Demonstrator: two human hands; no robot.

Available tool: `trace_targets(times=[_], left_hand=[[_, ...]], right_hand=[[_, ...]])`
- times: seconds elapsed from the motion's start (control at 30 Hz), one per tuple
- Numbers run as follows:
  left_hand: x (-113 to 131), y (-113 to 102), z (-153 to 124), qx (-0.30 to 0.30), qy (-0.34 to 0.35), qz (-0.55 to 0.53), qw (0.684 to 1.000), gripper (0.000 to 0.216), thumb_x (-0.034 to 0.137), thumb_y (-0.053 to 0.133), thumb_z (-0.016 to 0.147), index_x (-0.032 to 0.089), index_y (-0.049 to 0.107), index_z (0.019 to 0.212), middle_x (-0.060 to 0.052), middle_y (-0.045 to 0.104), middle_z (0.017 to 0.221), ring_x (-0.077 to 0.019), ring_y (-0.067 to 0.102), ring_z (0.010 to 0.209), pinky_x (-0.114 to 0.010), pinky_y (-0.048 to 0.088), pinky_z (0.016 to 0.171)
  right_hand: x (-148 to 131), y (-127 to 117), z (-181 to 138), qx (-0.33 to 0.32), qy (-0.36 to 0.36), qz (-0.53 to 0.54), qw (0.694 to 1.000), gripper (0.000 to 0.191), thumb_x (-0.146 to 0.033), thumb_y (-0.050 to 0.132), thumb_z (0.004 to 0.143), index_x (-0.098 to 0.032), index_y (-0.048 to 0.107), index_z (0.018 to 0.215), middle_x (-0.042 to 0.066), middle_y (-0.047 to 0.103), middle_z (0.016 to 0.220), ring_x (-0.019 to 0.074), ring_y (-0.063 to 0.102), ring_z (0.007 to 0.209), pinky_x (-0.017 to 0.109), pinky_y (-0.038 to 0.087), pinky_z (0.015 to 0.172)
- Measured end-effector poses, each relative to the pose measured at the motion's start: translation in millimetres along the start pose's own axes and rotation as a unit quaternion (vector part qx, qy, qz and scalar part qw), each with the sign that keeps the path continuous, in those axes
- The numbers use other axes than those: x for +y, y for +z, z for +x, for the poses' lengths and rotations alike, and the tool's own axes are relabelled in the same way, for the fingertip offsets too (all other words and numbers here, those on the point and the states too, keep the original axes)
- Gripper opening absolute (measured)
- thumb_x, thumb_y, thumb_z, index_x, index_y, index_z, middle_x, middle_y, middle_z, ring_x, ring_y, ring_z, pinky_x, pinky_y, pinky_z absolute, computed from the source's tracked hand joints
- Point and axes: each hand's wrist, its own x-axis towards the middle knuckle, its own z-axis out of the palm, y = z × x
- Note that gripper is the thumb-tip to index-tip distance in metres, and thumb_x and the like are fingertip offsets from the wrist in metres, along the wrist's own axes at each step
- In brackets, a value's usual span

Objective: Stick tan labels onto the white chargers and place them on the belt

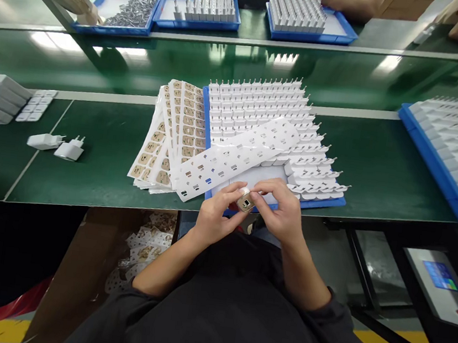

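two loose white plugs [56,144] are lying on the green counter [107,179] at the left. fanned label sheets [171,131] are leaning against a blue tray [320,204] that is holding rows of white adapters [261,109]. just over the tray's near edge, the left hand [214,220] and right hand [284,214] are pinching one small adapter [246,202] between them, each grip closing on it with the fingertips. a second tray [434,166] is sitting at the far right.

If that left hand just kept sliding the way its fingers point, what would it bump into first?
The left hand already pinches the small white charger, so next would probably come the right hand, gripping it from the other side. Beyond lies the punched white sheet, though depth is unclear.
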Motion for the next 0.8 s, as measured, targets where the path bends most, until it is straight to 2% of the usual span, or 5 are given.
trace_targets(times=[0.13, 0.27, 0.47, 0.63, 0.8], left_hand=[[0.8, -12.2, 5.2, 0.006, -0.079, 0.032, 0.996, 0.033, 0.028, 0.074, 0.087, 0.021, 0.06, 0.117, -0.008, 0.078, 0.115, -0.0071, 0.064, 0.058, -0.02, 0.056, 0.057], [-8.6, -44.3, 9.0, 0.083, -0.188, 0.053, 0.977, 0.036, 0.033, 0.079, 0.083, 0.021, 0.063, 0.113, -0.003, 0.078, 0.098, -0.0085, 0.064, 0.06, -0.02, 0.053, 0.06], [-48.6, -117.7, -13.4, 0.237, -0.241, -0.01, 0.941, 0.045, 0.041, 0.071, 0.09, 0.022, 0.054, 0.127, -0.011, 0.074, 0.122, -0.0172, 0.074, 0.093, -0.021, 0.054, 0.065], [-111.1, -197.6, -30.8, 0.319, -0.28, 0.136, 0.895, 0.039, 0.043, 0.064, 0.093, 0.021, 0.051, 0.122, -0.012, 0.071, 0.127, -0.0162, 0.071, 0.092, -0.021, 0.05, 0.061], [-163.4, -262.7, -30.0, 0.293, -0.337, 0.256, 0.857, 0.039, 0.031, 0.072, 0.084, 0.018, 0.05, 0.113, -0.012, 0.074, 0.117, -0.0165, 0.071, 0.09, -0.025, 0.054, 0.073]], right_hand=[[-1.6, 8.1, -7.9, 0.019, -0.138, -0.021, 0.99, 0.019, -0.013, 0.066, 0.09, -0.028, 0.068, 0.101, 0.005, 0.074, 0.097, 0.0221, 0.067, 0.088, 0.037, 0.056, 0.079], [-12.5, 35.9, -34.7, -0.116, -0.067, 0.152, 0.979, 0.011, -0.017, 0.057, 0.098, -0.024, 0.064, 0.104, 0.006, 0.074, 0.096, 0.0182, 0.071, 0.088, 0.031, 0.057, 0.077], [-5.6, 164.7, -75.8, -0.492, 0.211, 0.249, 0.807, 0.011, -0.03, 0.063, 0.096, -0.019, 0.064, 0.093, -0.001, 0.067, 0.071, 0.0133, 0.067, 0.061, 0.025, 0.056, 0.062], [1.3, 287.0, -91.0, -0.549, 0.212, 0.195, 0.785, 0.019, -0.031, 0.056, 0.103, -0.016, 0.063, 0.113, 0.004, 0.071, 0.092, 0.0143, 0.07, 0.072, 0.031, 0.061, 0.069], [13.6, 306.8, -101.1, -0.583, 0.188, 0.135, 0.779, 0.029, -0.031, 0.069, 0.096, -0.015, 0.066, 0.121, 0.009, 0.069, 0.121, 0.0218, 0.07, 0.103, 0.043, 0.06, 0.09]])
